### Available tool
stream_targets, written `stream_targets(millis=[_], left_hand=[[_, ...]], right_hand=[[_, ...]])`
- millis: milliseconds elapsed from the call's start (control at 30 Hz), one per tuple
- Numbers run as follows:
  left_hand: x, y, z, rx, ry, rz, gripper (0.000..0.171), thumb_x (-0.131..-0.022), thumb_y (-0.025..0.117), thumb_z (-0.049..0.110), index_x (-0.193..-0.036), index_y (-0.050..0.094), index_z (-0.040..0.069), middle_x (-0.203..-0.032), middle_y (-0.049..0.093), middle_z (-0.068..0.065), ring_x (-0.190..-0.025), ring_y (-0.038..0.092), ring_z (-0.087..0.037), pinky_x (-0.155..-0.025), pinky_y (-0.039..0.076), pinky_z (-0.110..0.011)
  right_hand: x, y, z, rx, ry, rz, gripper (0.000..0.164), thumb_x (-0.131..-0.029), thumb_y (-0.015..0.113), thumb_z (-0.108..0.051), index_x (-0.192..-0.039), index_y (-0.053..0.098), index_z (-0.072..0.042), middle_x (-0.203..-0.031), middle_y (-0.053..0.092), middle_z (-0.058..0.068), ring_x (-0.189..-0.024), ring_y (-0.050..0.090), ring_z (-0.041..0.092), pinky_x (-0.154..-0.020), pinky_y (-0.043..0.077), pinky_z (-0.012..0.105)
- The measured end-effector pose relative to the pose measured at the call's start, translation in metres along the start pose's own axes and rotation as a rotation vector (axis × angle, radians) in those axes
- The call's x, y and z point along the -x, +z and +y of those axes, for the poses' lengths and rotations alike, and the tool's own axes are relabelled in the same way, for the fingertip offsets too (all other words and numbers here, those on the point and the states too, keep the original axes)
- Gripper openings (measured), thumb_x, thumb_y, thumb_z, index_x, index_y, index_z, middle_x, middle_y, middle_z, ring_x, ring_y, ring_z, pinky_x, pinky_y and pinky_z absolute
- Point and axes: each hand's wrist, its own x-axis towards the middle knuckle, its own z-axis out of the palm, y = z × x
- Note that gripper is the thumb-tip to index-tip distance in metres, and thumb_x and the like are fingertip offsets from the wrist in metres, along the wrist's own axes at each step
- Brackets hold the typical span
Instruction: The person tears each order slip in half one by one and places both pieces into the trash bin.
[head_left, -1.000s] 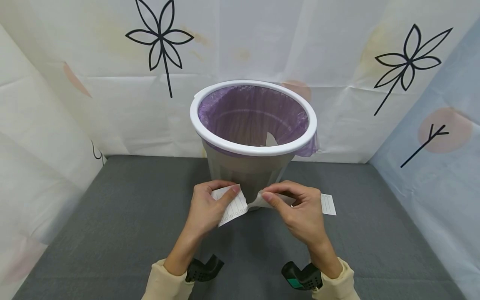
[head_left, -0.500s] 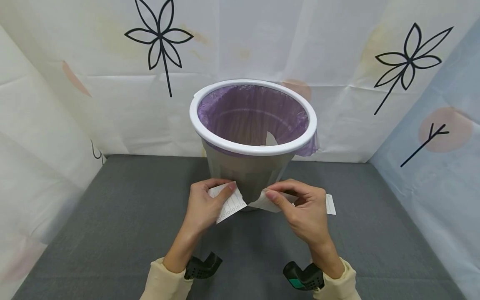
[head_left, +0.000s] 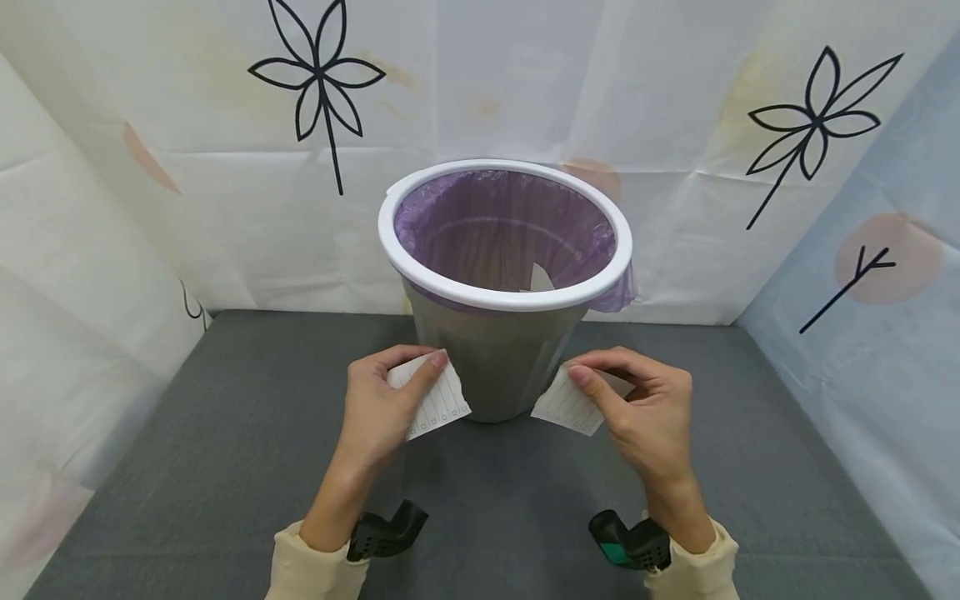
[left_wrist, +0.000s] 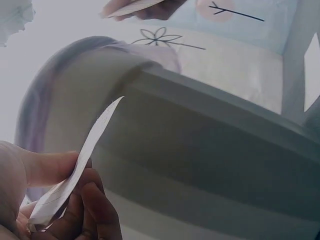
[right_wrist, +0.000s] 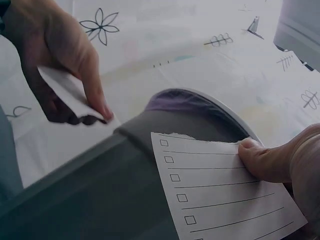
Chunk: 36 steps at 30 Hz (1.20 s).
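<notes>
In the head view, my left hand [head_left: 378,408] pinches a torn piece of lined paper [head_left: 441,398] between thumb and fingers. My right hand [head_left: 652,408] pinches another torn piece [head_left: 566,402], apart from the first. Small checkboxes run along one side of the right piece [right_wrist: 215,185] in the right wrist view, and its upper edge is ragged. Seen from the left wrist, the left piece [left_wrist: 92,145] is nearly edge-on. Both hands are just in front of a wastebasket [head_left: 495,342], one to each side, below its rim.
A purple bag [head_left: 487,208] lines the wastebasket under a white rim ring [head_left: 498,302]. White paper scraps [head_left: 540,278] show inside it. The wastebasket stands on a grey-covered table [head_left: 262,433] against patterned cloth. Another white paper [left_wrist: 312,75] lies on the table at the right.
The paper that spanned both hands by a narrow strip has come apart into two pieces. My hands have moved away from each other, and the right one now covers the paper on the table.
</notes>
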Motion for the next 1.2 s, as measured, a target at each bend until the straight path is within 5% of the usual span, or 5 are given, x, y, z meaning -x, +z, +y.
stream_targets(millis=[467, 867, 1200], left_hand=[[0.002, -0.025, 0.018, 0.072, 0.055, 0.14, 0.014, -0.09, 0.077, 0.004, -0.1, 0.076, -0.005, -0.078, 0.071, -0.009, -0.057, 0.064, -0.015, -0.051, 0.053, -0.024], [0.003, -0.04, 0.027, 0.157, 0.108, 0.21, 0.014, -0.09, 0.076, 0.002, -0.098, 0.075, -0.008, -0.083, 0.071, -0.013, -0.059, 0.065, -0.017, -0.051, 0.053, -0.023], [-0.011, -0.058, 0.044, 0.361, 0.17, 0.277, 0.013, -0.089, 0.075, -0.001, -0.097, 0.074, -0.011, -0.08, 0.069, -0.017, -0.059, 0.068, -0.017, -0.054, 0.057, -0.025]], right_hand=[[-0.006, -0.037, -0.003, -0.124, 0.066, 0.228, 0.009, -0.078, 0.07, 0.027, -0.085, 0.067, 0.023, -0.08, 0.074, 0.015, -0.069, 0.071, 0.018, -0.061, 0.054, 0.021], [-0.008, -0.038, -0.003, -0.122, 0.062, 0.205, 0.009, -0.078, 0.069, 0.027, -0.086, 0.067, 0.023, -0.081, 0.074, 0.015, -0.069, 0.07, 0.017, -0.061, 0.053, 0.021], [-0.026, -0.044, 0.003, -0.198, 0.05, 0.204, 0.008, -0.079, 0.069, 0.026, -0.086, 0.065, 0.026, -0.08, 0.074, 0.015, -0.07, 0.07, 0.018, -0.066, 0.056, 0.024]])
